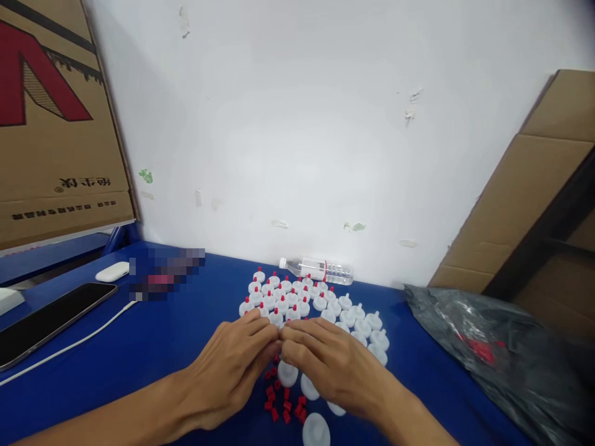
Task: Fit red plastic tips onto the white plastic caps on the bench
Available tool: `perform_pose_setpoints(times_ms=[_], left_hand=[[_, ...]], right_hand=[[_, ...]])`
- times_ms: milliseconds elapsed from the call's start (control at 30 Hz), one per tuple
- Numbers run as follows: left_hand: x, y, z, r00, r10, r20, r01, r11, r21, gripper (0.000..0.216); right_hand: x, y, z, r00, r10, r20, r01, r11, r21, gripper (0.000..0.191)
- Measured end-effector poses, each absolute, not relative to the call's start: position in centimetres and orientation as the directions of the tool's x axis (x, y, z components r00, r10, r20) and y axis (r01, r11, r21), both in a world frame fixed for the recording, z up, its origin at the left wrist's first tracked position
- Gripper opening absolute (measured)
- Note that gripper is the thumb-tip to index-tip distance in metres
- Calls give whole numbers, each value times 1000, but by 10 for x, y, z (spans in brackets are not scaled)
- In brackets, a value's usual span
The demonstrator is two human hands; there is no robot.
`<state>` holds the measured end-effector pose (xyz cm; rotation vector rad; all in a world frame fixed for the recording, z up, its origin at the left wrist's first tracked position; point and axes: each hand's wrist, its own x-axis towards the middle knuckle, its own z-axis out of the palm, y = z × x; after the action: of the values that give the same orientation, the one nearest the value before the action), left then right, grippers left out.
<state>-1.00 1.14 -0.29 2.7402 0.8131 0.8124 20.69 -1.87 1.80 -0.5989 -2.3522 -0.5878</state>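
My left hand point(232, 362) and my right hand point(328, 362) lie palm down on the blue table point(153, 347), fingertips meeting in a pinch at the middle. What the fingers pinch is hidden. Just beyond them stand several white round discs with red caps point(288, 297) in rows. To the right are several white discs without caps point(367, 325). Below my hands lie a few more white discs point(316, 428) and several loose small red caps point(283, 406).
A clear water bottle point(318, 269) lies against the white wall. A dark plastic bag point(502, 359) with red parts sits at right. A phone point(46, 322), a white cable point(65, 350) and a white case point(111, 271) are at left. Cardboard boxes point(56, 118) stand on both sides.
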Motion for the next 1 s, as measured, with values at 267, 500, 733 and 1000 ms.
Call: perform_pose_setpoints(times_ms=[267,500,733,1000], left_hand=[[-18,10,2,565,630,533,477,-777,412,35],[-7,15,3,703,572,423,494,-820,289,16],[-9,16,-2,734,534,419,477,-845,241,23],[-8,14,-3,730,593,341,539,-805,248,25]], right_hand=[[267,3,30,-476,580,661,775,632,3,18],[275,10,18,-417,760,498,800,568,-196,21],[265,9,10,-497,782,376,762,601,-241,29],[265,6,17,-486,798,356,758,588,-283,32]])
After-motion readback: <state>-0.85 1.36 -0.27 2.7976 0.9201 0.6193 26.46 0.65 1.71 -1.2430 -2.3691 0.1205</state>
